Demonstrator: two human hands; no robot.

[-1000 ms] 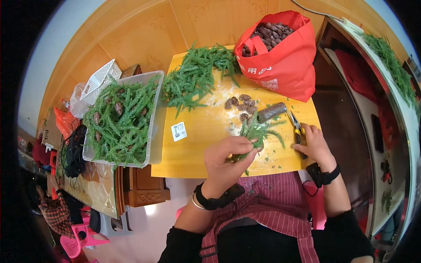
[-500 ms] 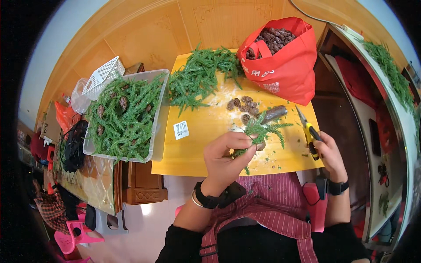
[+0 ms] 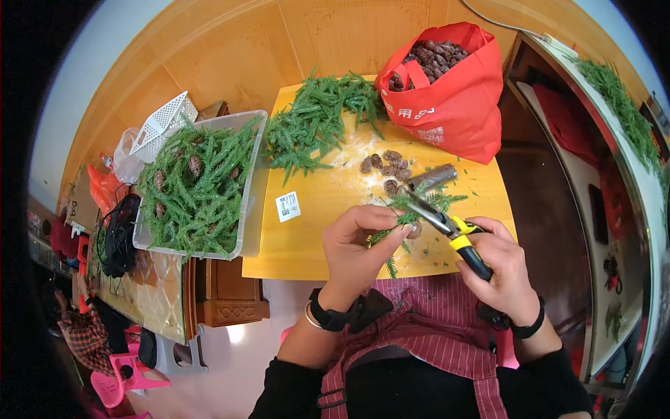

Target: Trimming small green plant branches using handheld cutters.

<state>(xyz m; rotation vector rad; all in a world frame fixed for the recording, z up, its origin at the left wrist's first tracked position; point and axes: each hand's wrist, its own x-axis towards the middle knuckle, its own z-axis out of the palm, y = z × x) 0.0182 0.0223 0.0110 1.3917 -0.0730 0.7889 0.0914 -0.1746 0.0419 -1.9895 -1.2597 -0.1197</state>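
Observation:
My left hand [image 3: 363, 241] pinches a green artificial pine sprig [image 3: 441, 201] above the front of the yellow table [image 3: 307, 248]. A small brown piece, perhaps a pine cone, shows beside the fingertips, mostly covered. In my right hand [image 3: 499, 269] are pliers [image 3: 460, 241] with black and yellow handles. Their jaws reach over the sprig close to my left fingers; whether they bite on it I cannot tell. Behind the sprig lie several pine cones [image 3: 392, 166] and a dark roll [image 3: 434, 177].
A clear plastic bin [image 3: 257, 157] of sprigs and cones stands at the left. More loose green sprigs [image 3: 314, 126] lie at the table's back, beside a red bag [image 3: 453, 112] full of cones. A white label [image 3: 287, 207] lies on the table. Shelving [image 3: 558, 140] stands at the right.
My right hand has moved left with the pliers, from the table's right edge to the sprig. My left hand has stayed almost in place, still pinching the sprig.

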